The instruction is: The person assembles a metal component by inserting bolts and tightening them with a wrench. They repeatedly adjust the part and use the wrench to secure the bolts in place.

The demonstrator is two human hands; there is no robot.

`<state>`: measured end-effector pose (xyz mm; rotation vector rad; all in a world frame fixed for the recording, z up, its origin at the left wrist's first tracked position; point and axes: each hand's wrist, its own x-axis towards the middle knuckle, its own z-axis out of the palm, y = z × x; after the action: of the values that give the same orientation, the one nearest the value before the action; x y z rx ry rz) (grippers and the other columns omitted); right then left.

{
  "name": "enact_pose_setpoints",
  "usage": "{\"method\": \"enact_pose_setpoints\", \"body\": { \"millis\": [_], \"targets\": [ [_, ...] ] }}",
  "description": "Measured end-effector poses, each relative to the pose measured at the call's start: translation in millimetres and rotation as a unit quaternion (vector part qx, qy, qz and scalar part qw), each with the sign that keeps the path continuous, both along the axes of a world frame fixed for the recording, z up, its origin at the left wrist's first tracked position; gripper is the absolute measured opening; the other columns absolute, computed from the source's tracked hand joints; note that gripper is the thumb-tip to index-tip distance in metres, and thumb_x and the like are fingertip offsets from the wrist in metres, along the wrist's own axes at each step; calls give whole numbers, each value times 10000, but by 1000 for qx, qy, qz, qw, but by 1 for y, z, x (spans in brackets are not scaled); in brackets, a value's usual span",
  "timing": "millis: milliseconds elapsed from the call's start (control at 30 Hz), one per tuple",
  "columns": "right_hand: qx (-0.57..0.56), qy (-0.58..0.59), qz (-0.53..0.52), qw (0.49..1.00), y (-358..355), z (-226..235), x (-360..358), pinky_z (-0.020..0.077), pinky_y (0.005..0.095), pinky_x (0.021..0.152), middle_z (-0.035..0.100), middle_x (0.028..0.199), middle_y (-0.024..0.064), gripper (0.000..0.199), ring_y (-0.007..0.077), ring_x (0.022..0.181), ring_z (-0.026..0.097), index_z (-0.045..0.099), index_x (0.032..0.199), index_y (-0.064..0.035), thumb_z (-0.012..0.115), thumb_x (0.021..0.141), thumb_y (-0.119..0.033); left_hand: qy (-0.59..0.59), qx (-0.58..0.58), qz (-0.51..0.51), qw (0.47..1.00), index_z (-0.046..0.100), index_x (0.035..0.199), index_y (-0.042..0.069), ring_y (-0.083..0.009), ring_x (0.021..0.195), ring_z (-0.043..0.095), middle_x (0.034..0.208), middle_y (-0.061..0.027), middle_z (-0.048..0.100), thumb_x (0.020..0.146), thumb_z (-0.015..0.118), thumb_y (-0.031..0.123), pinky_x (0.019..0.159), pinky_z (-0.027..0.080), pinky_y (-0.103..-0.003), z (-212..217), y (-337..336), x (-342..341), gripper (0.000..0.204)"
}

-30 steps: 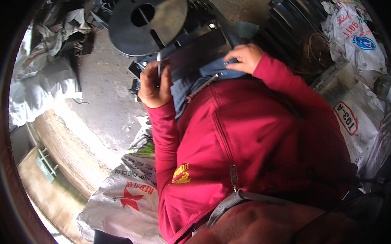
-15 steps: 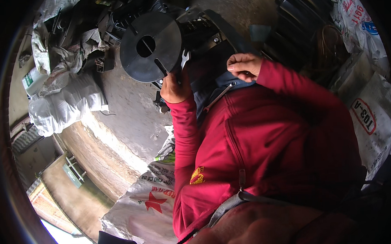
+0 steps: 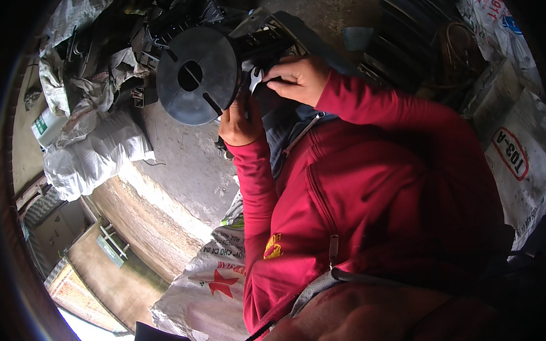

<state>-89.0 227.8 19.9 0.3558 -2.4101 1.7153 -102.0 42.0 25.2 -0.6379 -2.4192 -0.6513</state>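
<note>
A flat black disc (image 3: 212,67) with a round centre hole and slots stands on a dark metal assembly (image 3: 268,41). Against its lower right rim, my left hand (image 3: 241,122) is closed round an open-end wrench (image 3: 256,79), whose silver jaw shows above the fingers. My right hand (image 3: 300,79) reaches over the assembly just right of that jaw. Its fingers are bent together, and what they hold, if anything, is hidden. A second wrench (image 3: 305,132) lies across my lap, below the right wrist.
White sacks (image 3: 98,152) and dark metal parts lie on the left. A printed sack (image 3: 199,293) sits near my left elbow. Stacked dark panels (image 3: 409,33) stand at the far right, with more white sacks (image 3: 516,156) along the right side. Concrete floor (image 3: 185,155) lies beneath.
My right hand has moved left and up, from above my lap to the assembly beside the wrench jaw. The disc appears slightly farther left and lower; my left hand keeps the wrench.
</note>
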Motion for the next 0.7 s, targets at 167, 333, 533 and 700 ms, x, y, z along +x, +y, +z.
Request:
{"method": "enact_pose_setpoints", "body": {
  "millis": [167,333,533,700],
  "targets": [
    [157,103,-46,981,-22,-10,-16,521,382,612,612,819,40,164,265,711,628,663,876,-116,641,797,-258,-25,26,-2,999,683,987,59,-204,686,657,848,-76,678,777,702,49,578,517,-294,5,1,2,212],
    [177,127,-83,972,-33,-12,-14,517,379,568,609,802,27,132,260,671,625,671,853,-129,672,754,-216,-59,83,-26,994,684,1015,42,-256,812,668,939,-135,678,803,673,36,679,521,-320,1,-2,3,212],
    [204,157,-87,962,-35,-14,-18,500,351,528,588,761,26,113,241,618,613,670,839,-135,682,789,-235,-181,194,-12,964,590,1188,7,-126,525,510,792,-68,615,914,555,67,502,420,-244,13,-13,34,282],
    [199,164,-78,963,-39,-17,-18,497,351,531,583,744,37,119,243,618,610,666,864,-136,692,792,-227,-489,521,-35,699,488,1302,18,-38,533,456,823,-18,598,962,503,125,478,357,-176,-7,-32,90,357]
  ]
}}
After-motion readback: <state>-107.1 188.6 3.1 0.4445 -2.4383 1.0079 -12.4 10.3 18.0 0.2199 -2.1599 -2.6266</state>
